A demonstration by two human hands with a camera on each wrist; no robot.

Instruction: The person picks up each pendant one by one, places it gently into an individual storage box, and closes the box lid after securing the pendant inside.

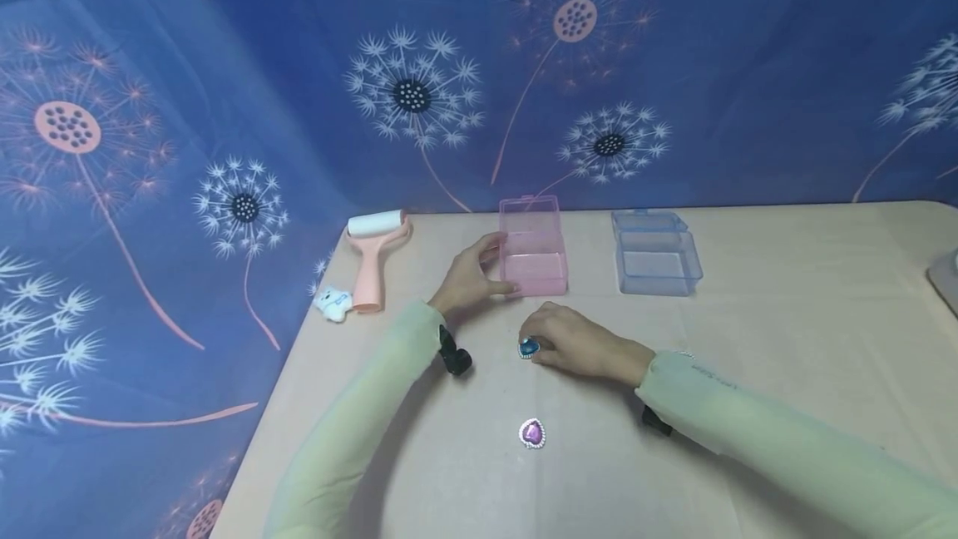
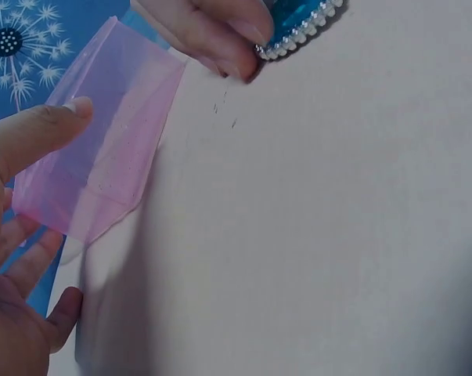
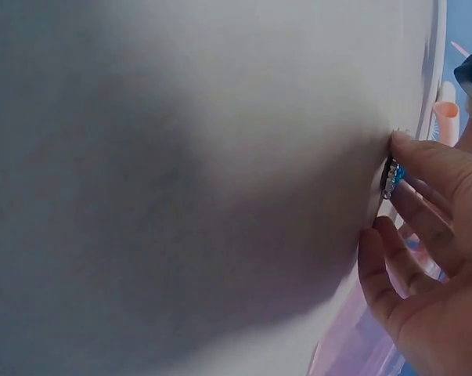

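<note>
My left hand (image 1: 470, 277) holds the left side of a pink see-through plastic box (image 1: 533, 274), its lid raised at the back. In the left wrist view the thumb lies against the box wall, with the other fingers loosely spread beside it. In front of the box, my right hand (image 1: 575, 341) pinches a blue gem (image 1: 528, 348) edged with small pearl-like beads, between thumb and fingers. The gem is low over the table, and in the right wrist view its beaded edge (image 3: 390, 180) shows at the fingertips. Nearer me lies a purple heart-shaped gem (image 1: 533, 433) with a similar border.
A blue see-through box (image 1: 659, 262) with its lid up stands right of the pink one. To the left lie a pink-handled roller (image 1: 369, 269) and a small white-and-blue figure (image 1: 333, 304). A patterned blue cloth (image 1: 479, 65) hangs behind the table. A grey object (image 1: 945, 281) sits at the right edge.
</note>
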